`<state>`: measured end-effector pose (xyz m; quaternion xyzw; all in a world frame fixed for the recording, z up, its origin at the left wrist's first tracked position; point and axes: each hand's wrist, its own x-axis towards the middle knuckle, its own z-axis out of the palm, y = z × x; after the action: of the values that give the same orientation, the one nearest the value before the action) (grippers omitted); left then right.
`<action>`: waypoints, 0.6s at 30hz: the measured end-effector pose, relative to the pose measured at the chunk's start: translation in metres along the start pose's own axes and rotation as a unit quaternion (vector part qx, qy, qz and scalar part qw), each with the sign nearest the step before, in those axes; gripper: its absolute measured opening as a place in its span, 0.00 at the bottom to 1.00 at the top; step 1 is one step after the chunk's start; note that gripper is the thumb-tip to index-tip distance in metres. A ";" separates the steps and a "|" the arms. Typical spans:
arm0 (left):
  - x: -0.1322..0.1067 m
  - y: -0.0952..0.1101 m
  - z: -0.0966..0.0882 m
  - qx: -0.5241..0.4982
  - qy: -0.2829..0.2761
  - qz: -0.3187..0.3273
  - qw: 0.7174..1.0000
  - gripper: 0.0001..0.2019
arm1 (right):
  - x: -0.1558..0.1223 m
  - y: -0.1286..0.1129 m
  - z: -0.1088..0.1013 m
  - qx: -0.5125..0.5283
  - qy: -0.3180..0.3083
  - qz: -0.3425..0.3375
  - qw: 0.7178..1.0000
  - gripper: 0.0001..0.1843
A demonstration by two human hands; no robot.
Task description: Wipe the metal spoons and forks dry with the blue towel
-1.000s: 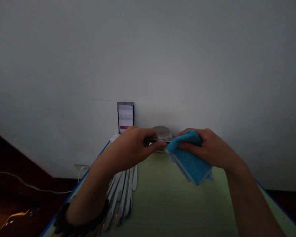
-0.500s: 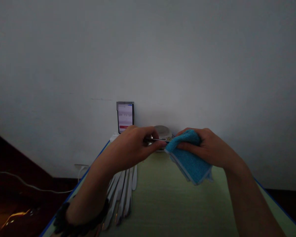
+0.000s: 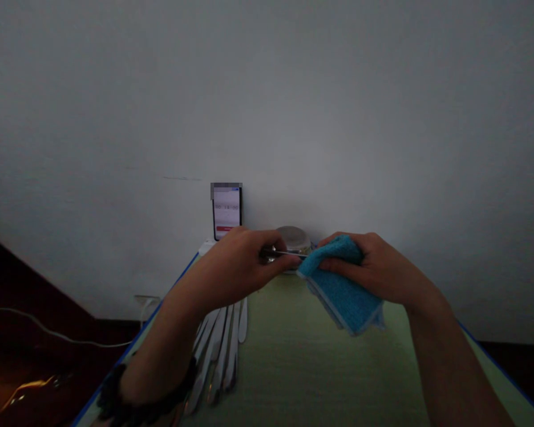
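My left hand [image 3: 244,261] pinches one end of a thin metal table knife [image 3: 289,253], seen nearly edge-on. Folded around the knife's other end is a blue cloth [image 3: 349,299], which my right hand [image 3: 380,264] grips between thumb and fingers. The cloth hides that end, and its loose corner hangs down over the table. Both hands are above the tabletop, close together. Below my left forearm, several silver table knives [image 3: 225,350] lie side by side, partly covered by the arm.
A phone [image 3: 226,210] showing a timer stands against the wall behind my left hand. A round lidded container [image 3: 293,237] sits at the back of the pale green table [image 3: 320,379], which has blue edges. A white cable [image 3: 48,326] runs at the left.
Both hands stay almost in place on the knife and the cloth, with only a very slight shift of the cloth. The phone's timer display has changed.
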<state>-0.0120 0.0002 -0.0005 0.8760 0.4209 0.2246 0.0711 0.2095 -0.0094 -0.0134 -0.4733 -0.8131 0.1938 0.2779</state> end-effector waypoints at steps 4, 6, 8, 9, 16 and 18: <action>0.000 0.000 0.000 -0.002 -0.004 -0.006 1.000 0.15 | -0.001 0.000 0.000 -0.003 -0.003 0.002 1.000 0.16; -0.001 0.000 0.000 -0.002 -0.005 -0.005 1.000 0.15 | -0.001 0.000 0.000 -0.002 -0.006 0.006 1.000 0.16; -0.001 0.000 0.001 -0.002 -0.006 -0.004 1.000 0.16 | -0.001 0.000 0.000 0.001 -0.006 0.007 1.000 0.16; -0.001 0.000 0.001 -0.001 -0.006 -0.003 1.000 0.16 | 0.000 0.000 0.000 0.003 -0.005 0.007 1.000 0.15; -0.001 -0.001 0.001 0.000 0.002 -0.002 1.000 0.15 | 0.000 0.000 0.000 0.008 -0.007 0.004 1.000 0.14; -0.002 -0.001 0.001 0.000 0.002 -0.001 1.000 0.15 | 0.000 0.000 0.000 0.005 -0.006 0.005 1.000 0.14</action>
<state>-0.0129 -0.0006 -0.0020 0.8753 0.4217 0.2258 0.0704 0.2098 -0.0097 -0.0135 -0.4749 -0.8113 0.2023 0.2746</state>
